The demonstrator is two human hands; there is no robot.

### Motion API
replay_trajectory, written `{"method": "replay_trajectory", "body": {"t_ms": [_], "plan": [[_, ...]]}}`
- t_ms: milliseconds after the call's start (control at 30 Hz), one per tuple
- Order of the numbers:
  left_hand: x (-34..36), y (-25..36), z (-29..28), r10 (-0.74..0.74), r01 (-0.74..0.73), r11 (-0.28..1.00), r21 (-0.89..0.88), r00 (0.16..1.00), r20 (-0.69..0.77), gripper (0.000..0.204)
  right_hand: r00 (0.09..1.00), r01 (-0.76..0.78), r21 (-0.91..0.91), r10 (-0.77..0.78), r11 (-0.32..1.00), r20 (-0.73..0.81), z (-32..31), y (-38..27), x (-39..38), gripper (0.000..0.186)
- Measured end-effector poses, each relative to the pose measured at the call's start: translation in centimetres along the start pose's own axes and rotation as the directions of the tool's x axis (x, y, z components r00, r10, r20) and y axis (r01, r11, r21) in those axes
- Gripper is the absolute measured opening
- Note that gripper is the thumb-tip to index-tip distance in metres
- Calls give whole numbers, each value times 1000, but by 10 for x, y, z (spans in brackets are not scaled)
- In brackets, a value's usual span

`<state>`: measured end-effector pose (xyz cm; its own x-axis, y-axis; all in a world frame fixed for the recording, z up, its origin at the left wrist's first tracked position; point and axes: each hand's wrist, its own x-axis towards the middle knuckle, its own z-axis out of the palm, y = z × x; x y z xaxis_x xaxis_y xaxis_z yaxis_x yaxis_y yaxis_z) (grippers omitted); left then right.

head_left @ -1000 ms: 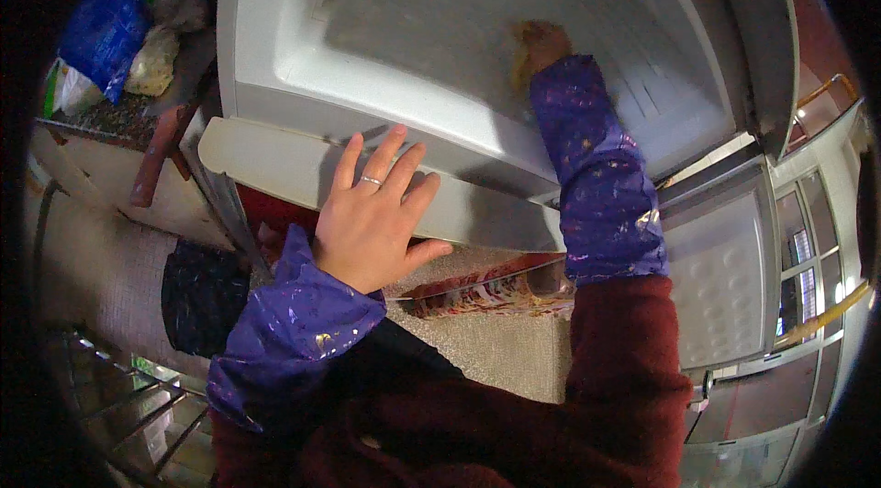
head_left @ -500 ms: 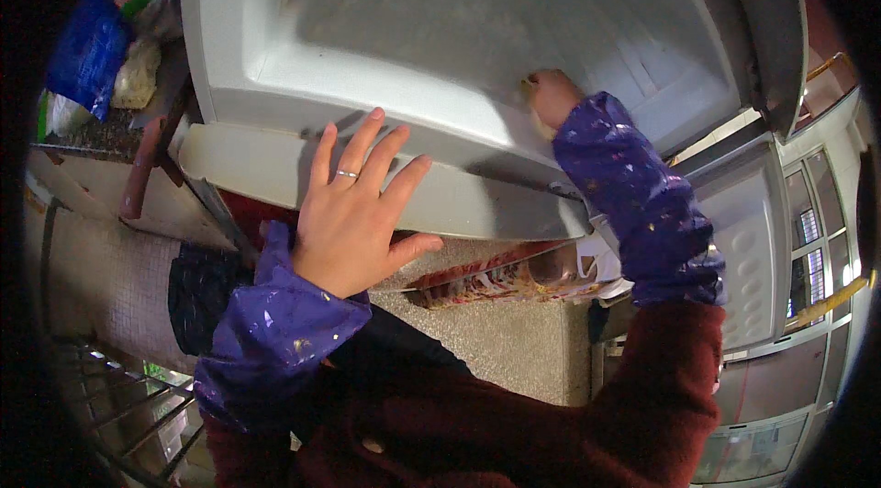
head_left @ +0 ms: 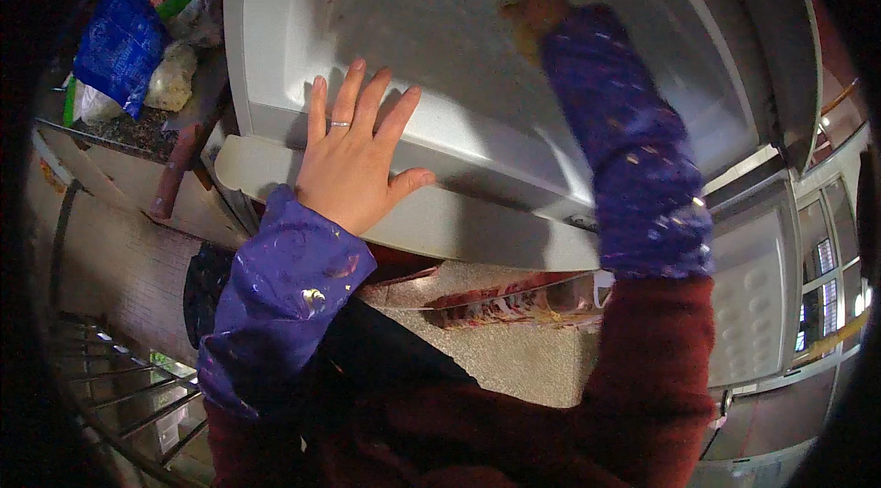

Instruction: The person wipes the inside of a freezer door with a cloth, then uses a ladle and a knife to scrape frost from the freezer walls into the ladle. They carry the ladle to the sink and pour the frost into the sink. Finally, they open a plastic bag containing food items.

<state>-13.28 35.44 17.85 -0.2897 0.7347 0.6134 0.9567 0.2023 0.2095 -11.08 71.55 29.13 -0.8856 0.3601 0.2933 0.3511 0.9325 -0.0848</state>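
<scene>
My left hand [head_left: 351,150] lies flat with fingers spread on the front rim of a white, fridge-like compartment [head_left: 440,134]. A ring shows on one finger, and nothing is in this hand. Deeper inside the compartment, my right hand [head_left: 543,9] reaches over its grey-white inner surface. It is smeared by motion, with a yellowish cloth [head_left: 526,42] under its fingers; the cloth's exact shape cannot be made out. Purple patterned sleeve covers are on both forearms.
Left of the compartment, a blue plastic packet [head_left: 117,40] and several bags lie on a dark speckled counter [head_left: 151,133]. An opened white door [head_left: 748,291] stands at the right. Below the rim is a red patterned item [head_left: 514,302]; metal railings [head_left: 138,387] are at lower left.
My right hand has moved farther into the compartment with the cloth, away from the front rim. My left hand has shifted slightly up in the picture, staying spread on the rim.
</scene>
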Motion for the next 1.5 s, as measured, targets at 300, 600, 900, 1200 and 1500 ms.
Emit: {"method": "replay_trajectory", "body": {"t_ms": [300,600,900,1200,1500], "plan": [[-1,-1,4,17,-17,1000,0,999,35,76,921,-91,-597,295,797,253,-26,11,-178,18],[-4,-7,-1,15,-14,999,-47,999,41,74,837,-262,-577,480,774,264,19,-2,-141,26],[4,5,-5,14,-6,987,-158,999,50,73,886,-163,-732,424,662,186,45,30,-75,25],[7,8,-12,-20,25,999,-42,993,119,75,932,195,-427,-302,883,-200,82,-73,24,21],[2,5,-10,-18,16,1000,16,993,120,74,857,105,-66,-124,992,-500,1,-34,-25,28]]}}
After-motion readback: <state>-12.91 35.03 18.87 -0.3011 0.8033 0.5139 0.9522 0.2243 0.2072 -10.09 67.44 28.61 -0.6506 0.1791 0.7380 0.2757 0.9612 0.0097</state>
